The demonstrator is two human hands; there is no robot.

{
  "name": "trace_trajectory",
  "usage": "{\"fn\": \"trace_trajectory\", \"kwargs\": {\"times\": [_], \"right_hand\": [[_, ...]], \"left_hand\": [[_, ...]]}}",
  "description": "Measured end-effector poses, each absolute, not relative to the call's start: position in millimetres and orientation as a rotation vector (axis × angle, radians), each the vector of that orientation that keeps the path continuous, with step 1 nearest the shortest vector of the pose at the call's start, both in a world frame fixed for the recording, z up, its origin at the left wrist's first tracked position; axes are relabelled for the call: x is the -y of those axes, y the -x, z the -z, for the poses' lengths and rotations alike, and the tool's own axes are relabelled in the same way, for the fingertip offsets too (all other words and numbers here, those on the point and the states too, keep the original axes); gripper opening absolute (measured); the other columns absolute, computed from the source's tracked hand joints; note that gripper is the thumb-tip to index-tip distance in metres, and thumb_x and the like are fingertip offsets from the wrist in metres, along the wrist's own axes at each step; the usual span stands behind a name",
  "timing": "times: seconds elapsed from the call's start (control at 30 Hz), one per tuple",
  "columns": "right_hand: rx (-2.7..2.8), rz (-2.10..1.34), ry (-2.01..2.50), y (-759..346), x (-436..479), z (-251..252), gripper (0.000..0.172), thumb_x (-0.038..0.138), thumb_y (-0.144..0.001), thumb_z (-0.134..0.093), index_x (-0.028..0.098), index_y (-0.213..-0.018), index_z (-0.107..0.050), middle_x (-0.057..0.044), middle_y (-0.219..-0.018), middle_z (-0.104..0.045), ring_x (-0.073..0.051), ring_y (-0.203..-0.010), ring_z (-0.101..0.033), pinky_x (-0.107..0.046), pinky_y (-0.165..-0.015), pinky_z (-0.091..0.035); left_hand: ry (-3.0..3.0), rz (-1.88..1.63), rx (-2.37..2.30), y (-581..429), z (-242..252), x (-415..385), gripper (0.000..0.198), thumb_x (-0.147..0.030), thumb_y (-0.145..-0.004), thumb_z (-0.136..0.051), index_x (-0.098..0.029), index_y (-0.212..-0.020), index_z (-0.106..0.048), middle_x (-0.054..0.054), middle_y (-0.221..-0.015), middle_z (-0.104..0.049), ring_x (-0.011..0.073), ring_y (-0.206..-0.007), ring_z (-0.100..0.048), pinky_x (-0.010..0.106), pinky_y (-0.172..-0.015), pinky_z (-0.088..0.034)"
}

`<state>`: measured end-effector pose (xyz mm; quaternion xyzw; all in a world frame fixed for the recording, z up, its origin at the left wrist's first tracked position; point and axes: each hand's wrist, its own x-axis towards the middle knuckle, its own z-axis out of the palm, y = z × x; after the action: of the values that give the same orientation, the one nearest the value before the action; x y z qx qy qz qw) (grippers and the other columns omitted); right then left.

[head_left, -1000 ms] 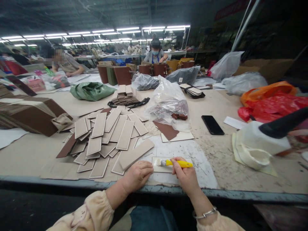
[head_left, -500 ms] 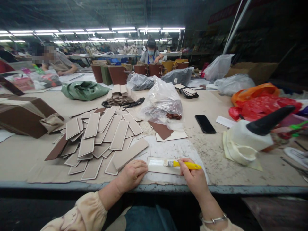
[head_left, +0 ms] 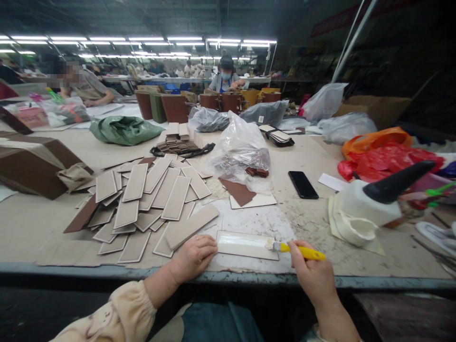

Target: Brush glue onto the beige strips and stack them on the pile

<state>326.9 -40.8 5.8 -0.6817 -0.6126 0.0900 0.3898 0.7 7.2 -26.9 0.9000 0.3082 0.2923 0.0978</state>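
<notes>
In my right hand (head_left: 313, 266) is a yellow-handled paintbrush (head_left: 302, 250), gripped between thumb and fingers. Its pale bristles rest on the right end of a flat rectangular panel (head_left: 245, 252) lying along the table's front. A wet, whitish glossy coat (head_left: 242, 241) covers much of that panel's face. My left hand (head_left: 195, 254) has its fingers together and holds the panel's left end down. Just behind the left hand, a loose beige panel (head_left: 194, 227) leans on a big heap of similar light-edged panels (head_left: 128, 216).
Behind the work lie brown sheet pieces (head_left: 237, 191), a clear plastic bag (head_left: 238, 147) and a black phone (head_left: 303, 184). A white bottle with a black nozzle (head_left: 370, 202) stands at right, near a red bag (head_left: 388, 161). A brown bundle (head_left: 39, 164) sits at left. Co-workers sit across the table.
My right hand has moved right with the paintbrush, drawing the bristles from the panel's middle to its right end. The wet coat reaches further right. My left hand stays in place.
</notes>
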Motion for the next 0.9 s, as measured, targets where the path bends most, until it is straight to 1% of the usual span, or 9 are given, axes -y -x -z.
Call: {"fn": "trace_trajectory", "kwargs": {"times": [0.07,0.13,0.2,0.33,0.43,0.53,0.63,0.77,0.9], "right_hand": [[1.557,-0.166,1.738,-328,42,-9,0.039,0.053,-0.089,-0.045,0.019,-0.081,-0.062,0.000,-0.050,-0.057,-0.018,-0.045,-0.057,-0.027,-0.049,-0.042],[1.498,-0.185,1.743,-323,44,-14,0.039,0.053,-0.088,-0.047,0.019,-0.080,-0.062,0.001,-0.050,-0.056,-0.017,-0.046,-0.056,-0.027,-0.050,-0.043],[1.384,-0.326,1.709,-310,45,-21,0.037,0.053,-0.088,-0.048,0.019,-0.080,-0.060,0.002,-0.049,-0.053,-0.016,-0.045,-0.054,-0.026,-0.050,-0.043],[1.205,-0.754,1.506,-265,42,-25,0.035,0.052,-0.089,-0.049,0.019,-0.085,-0.057,0.004,-0.052,-0.051,-0.011,-0.042,-0.046,-0.023,-0.043,-0.039],[1.180,-0.981,1.379,-233,36,-20,0.036,0.054,-0.088,-0.051,0.019,-0.087,-0.057,0.004,-0.053,-0.053,-0.011,-0.042,-0.046,-0.022,-0.042,-0.038],[1.233,-1.097,1.335,-217,29,-13,0.036,0.055,-0.089,-0.050,0.019,-0.087,-0.057,0.004,-0.053,-0.054,-0.012,-0.041,-0.046,-0.023,-0.042,-0.038],[1.355,-1.083,1.362,-216,25,-7,0.036,0.054,-0.090,-0.047,0.020,-0.085,-0.057,0.003,-0.051,-0.054,-0.014,-0.041,-0.048,-0.025,-0.044,-0.038],[1.452,-0.946,1.421,-229,25,-7,0.033,0.052,-0.091,-0.046,0.022,-0.084,-0.057,0.003,-0.050,-0.054,-0.016,-0.045,-0.054,-0.027,-0.051,-0.042],[1.487,-0.833,1.496,-250,27,-10,0.033,0.051,-0.092,-0.043,0.022,-0.083,-0.058,0.003,-0.050,-0.054,-0.017,-0.047,-0.056,-0.028,-0.053,-0.043]], "left_hand": [[-2.660,-0.853,-0.921,-1,26,-7,0.017,-0.012,-0.088,-0.053,-0.017,-0.094,-0.068,0.006,-0.093,-0.070,0.0180,-0.096,-0.063,0.034,-0.089,-0.053],[-2.658,-0.853,-0.924,-2,25,-6,0.017,-0.012,-0.088,-0.053,-0.018,-0.094,-0.068,0.006,-0.093,-0.070,0.0181,-0.095,-0.063,0.034,-0.089,-0.053],[-2.656,-0.849,-0.919,-2,24,-6,0.017,-0.012,-0.088,-0.053,-0.018,-0.093,-0.068,0.006,-0.092,-0.070,0.0178,-0.095,-0.063,0.033,-0.089,-0.053],[-2.654,-0.828,-0.916,-1,27,-6,0.017,-0.012,-0.088,-0.052,-0.018,-0.094,-0.067,0.006,-0.093,-0.070,0.0177,-0.097,-0.063,0.033,-0.090,-0.052],[-2.660,-0.822,-0.931,0,30,-6,0.017,-0.012,-0.088,-0.053,-0.018,-0.095,-0.067,0.005,-0.093,-0.070,0.0180,-0.097,-0.063,0.034,-0.089,-0.052],[-2.664,-0.849,-0.934,-1,30,-5,0.016,-0.013,-0.089,-0.053,-0.018,-0.093,-0.067,0.005,-0.092,-0.070,0.0179,-0.096,-0.063,0.033,-0.087,-0.052],[-2.664,-0.854,-0.940,-2,29,-5,0.017,-0.013,-0.089,-0.052,-0.018,-0.092,-0.067,0.005,-0.090,-0.070,0.0174,-0.095,-0.064,0.032,-0.087,-0.053],[-2.668,-0.851,-0.934,-2,26,-6,0.017,-0.013,-0.088,-0.053,-0.018,-0.092,-0.068,0.005,-0.089,-0.070,0.0178,-0.094,-0.065,0.033,-0.086,-0.054],[-2.646,-0.866,-0.931,-3,25,-6,0.016,-0.013,-0.087,-0.054,-0.018,-0.090,-0.069,0.005,-0.088,-0.070,0.0171,-0.094,-0.064,0.032,-0.087,-0.054]]}}
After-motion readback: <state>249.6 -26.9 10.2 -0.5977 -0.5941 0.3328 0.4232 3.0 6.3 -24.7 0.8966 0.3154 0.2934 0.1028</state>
